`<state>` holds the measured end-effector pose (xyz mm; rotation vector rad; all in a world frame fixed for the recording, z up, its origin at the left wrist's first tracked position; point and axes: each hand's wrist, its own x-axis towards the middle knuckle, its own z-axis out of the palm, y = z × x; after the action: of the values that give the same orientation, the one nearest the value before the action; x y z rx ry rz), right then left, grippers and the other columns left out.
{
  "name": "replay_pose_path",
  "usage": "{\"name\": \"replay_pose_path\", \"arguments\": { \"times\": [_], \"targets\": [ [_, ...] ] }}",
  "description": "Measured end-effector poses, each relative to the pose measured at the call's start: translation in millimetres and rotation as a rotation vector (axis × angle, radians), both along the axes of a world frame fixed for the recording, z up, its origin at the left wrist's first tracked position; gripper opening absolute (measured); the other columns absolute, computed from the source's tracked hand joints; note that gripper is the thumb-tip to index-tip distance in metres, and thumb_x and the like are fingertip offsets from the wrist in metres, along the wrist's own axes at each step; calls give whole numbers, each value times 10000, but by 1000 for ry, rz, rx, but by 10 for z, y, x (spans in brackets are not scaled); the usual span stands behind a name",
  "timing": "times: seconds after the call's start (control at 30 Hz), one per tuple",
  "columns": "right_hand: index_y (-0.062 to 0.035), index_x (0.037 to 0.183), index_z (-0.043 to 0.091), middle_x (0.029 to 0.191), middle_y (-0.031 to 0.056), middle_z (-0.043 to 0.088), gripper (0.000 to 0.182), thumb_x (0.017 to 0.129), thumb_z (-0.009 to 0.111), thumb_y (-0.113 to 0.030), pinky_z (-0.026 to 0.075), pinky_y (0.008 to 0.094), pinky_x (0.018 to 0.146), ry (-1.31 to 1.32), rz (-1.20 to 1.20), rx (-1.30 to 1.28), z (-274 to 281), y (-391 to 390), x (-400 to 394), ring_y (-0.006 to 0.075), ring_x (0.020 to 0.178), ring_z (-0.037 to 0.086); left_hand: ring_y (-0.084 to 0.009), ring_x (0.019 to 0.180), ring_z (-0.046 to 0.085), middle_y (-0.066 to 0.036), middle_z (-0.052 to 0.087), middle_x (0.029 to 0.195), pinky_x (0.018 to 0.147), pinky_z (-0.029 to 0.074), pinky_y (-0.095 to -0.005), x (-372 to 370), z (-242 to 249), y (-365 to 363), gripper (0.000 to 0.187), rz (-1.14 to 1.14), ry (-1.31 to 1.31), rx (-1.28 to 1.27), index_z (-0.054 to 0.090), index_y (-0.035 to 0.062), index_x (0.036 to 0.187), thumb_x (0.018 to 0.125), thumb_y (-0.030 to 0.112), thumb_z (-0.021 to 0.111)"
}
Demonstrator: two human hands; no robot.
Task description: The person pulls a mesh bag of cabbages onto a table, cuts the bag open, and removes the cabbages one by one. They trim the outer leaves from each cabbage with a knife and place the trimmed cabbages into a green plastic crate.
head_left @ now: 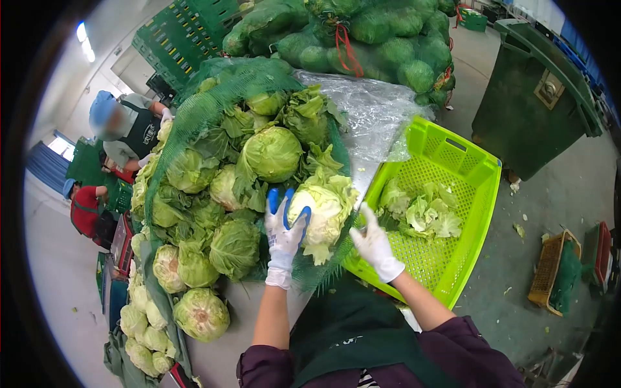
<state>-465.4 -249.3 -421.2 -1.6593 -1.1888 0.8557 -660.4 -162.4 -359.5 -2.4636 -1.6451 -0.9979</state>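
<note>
My left hand [283, 233], in a white glove with blue fingertips, has its fingers spread at the left side of a pale lettuce head [320, 210]. Its thumb lies against the leaves. This head sits at the near right edge of a pile on green netting [343, 165]. To the right, my right hand [375, 247], also gloved in white, is open over the near left rim of a lime-green crate [482, 223], apart from the head. Loose lettuce leaves [432, 213] lie inside the crate. A larger round head [273, 154] rests farther back on the pile.
Filled net sacks [388, 48] are stacked behind clear plastic sheeting [365, 113]. A dark green bin [533, 97] stands back right, a yellow basket [548, 271] on the floor at right. Trimmed heads [145, 333] lie at left. Two people [129, 129] are at far left.
</note>
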Motion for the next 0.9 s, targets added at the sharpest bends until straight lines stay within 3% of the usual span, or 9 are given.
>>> {"name": "replay_pose_path", "arguments": {
  "times": [0.07, 0.13, 0.3, 0.4, 0.6, 0.63, 0.7, 0.8, 0.9],
  "targets": [
    [-65, 1426, 285, 876, 180, 638, 665, 855, 605, -184, 501, 365, 700, -80, 32, 85, -179, -15, -179, 271, 735, 622, -389, 1280, 366, -244, 400, 1368, 1057, 318, -441, 52, 42, 17, 799, -269, -455, -338, 436, 64, 1360, 691, 356, 761],
    [-69, 1427, 291, 925, 204, 644, 646, 861, 583, -176, 500, 379, 710, -179, 12, 26, -210, 46, -178, 308, 777, 633, -385, 1293, 357, -241, 386, 1382, 1059, 316, -446, -27, 280, 23, 864, -440, -146, -437, 425, 130, 1384, 645, 396, 784],
    [-61, 1425, 301, 966, 237, 637, 635, 859, 566, -167, 503, 425, 694, -263, 9, 119, 8, 92, 37, 373, 797, 629, -352, 1204, 436, -174, 503, 1214, 1010, 344, -441, 232, 380, -35, 785, -194, 59, -345, 513, 115, 1323, 634, 383, 776],
    [-33, 1413, 311, 938, 249, 635, 628, 854, 564, -164, 508, 447, 626, -396, -58, 52, 164, 16, 13, 395, 714, 623, -340, 1190, 450, -201, 443, 1287, 1013, 376, -439, 393, 44, 198, 752, -289, -652, -445, 542, 21, 1255, 624, 324, 817],
    [107, 1287, 410, 658, 157, 594, 533, 817, 562, -92, 482, 371, 459, -829, -27, 194, -77, 58, -77, 272, 499, 592, -306, 1231, 436, -184, 430, 1315, 1000, 412, -382, 540, 72, 106, 616, -398, -1004, -627, 540, -8, 1231, 681, 143, 770],
    [107, 1287, 410, 658, 157, 594, 533, 817, 562, -92, 482, 371, 459, -828, -28, 195, -117, 100, -47, 272, 499, 592, -306, 1231, 436, -184, 430, 1315, 1000, 412, -382, 533, 63, 132, 616, -399, -1003, -626, 540, -8, 1231, 681, 143, 770],
    [152, 1206, 454, 566, 66, 524, 465, 797, 531, -56, 451, 294, 398, -1100, -41, 101, -59, 227, 46, 168, 443, 554, -307, 1222, 449, -191, 433, 1322, 1002, 409, -380, 514, 49, 160, 593, -348, -541, -374, 545, -9, 1219, 685, 123, 767],
    [188, 1157, 467, 493, -2, 445, 439, 792, 511, -53, 418, 250, 339, -1462, -132, 132, -15, 350, 125, 113, 372, 495, -265, 1224, 449, -179, 456, 1309, 1013, 404, -358, 540, 43, 152, 551, -263, -457, -358, 522, 3, 1245, 743, 94, 729],
    [165, 1114, 491, 631, 130, 568, 351, 830, 461, -40, 475, 331, 418, -1068, -100, -79, -264, 784, 376, 220, 495, 595, -320, 1235, 428, -198, 457, 1312, 1019, 383, -407, 674, 178, -12, 577, -309, -301, -243, 561, 14, 1208, 705, 205, 771]
  ]
}}
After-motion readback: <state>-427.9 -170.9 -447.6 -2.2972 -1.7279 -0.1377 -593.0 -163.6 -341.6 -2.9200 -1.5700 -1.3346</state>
